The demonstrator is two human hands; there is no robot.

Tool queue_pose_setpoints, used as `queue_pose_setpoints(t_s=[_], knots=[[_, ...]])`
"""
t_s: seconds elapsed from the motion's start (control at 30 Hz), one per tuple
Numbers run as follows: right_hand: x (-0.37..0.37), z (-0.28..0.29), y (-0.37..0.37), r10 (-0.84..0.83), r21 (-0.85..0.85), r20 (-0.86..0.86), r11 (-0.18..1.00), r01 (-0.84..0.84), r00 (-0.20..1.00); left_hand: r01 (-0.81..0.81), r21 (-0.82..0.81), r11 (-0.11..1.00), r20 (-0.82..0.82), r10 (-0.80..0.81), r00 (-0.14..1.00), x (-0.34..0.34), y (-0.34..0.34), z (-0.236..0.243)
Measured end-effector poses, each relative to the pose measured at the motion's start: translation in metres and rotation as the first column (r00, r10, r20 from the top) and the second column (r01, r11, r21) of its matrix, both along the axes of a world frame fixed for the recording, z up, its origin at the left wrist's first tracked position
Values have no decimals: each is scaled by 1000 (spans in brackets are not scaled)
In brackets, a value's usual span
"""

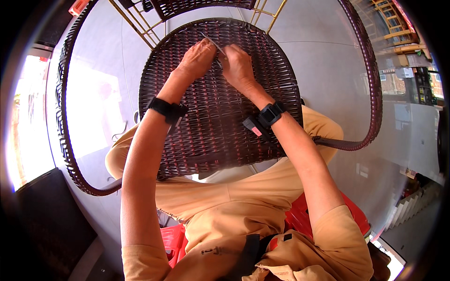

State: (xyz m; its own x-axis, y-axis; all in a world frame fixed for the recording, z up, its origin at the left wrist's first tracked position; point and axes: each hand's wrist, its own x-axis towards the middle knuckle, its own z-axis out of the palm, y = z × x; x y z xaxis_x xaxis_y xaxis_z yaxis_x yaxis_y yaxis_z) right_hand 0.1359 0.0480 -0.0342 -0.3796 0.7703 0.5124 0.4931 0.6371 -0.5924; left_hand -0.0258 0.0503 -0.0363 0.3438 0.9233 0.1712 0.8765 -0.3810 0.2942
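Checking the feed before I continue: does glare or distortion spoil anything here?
All in the head view: glare washes out the left-side opening and a floor patch beside it; corners fall to black; edges bend toward the rim; the woven seat reads clearly; the thin grey piece at the right hand is hard to identify.

Under the left hand [198,58] and right hand [237,67], the woven seat [201,117] is showing ridged, glossy, plastic-looking strands. Between them, a thin piece [213,43] is presenting a smooth grey face, material indeterminable. Beyond the right hand, gold rods [277,17] are displaying smooth metal. Rightward, the floor [323,65] is gleaming smooth. Bodyward of both, trousers [197,196] are reading as matt cloth, the red seat [354,215] as glossy plastic.
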Motion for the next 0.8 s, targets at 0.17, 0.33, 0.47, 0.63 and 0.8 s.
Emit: queue_pose_setpoints(t_s=[0.17, 0.33, 0.47, 0.63, 0.8], knots=[[1, -3, 1, 13, 14, -9, 1000, -12, 1000, -51, 24, 998, -73, 53, 996, 11, -8, 10], [8, -5, 6, -60, -162, -203, 986, 27, 977, -202, -32, 979, 32, 203, 979, 13, -10, 22], [9, 0, 5, -176, -387, -386, 922, 14, 905, -278, -42, 960, 309, 277, 910, 8, -8, 20], [9, 2, 2, -171, -378, -396, 926, 9, 902, -385, -196, 902, 620, 418, 664, 5, -9, 13], [9, 8, -1, -174, -460, -407, 887, -37, 897, -373, -264, 889, 769, 428, 475, 6, -23, 22]])
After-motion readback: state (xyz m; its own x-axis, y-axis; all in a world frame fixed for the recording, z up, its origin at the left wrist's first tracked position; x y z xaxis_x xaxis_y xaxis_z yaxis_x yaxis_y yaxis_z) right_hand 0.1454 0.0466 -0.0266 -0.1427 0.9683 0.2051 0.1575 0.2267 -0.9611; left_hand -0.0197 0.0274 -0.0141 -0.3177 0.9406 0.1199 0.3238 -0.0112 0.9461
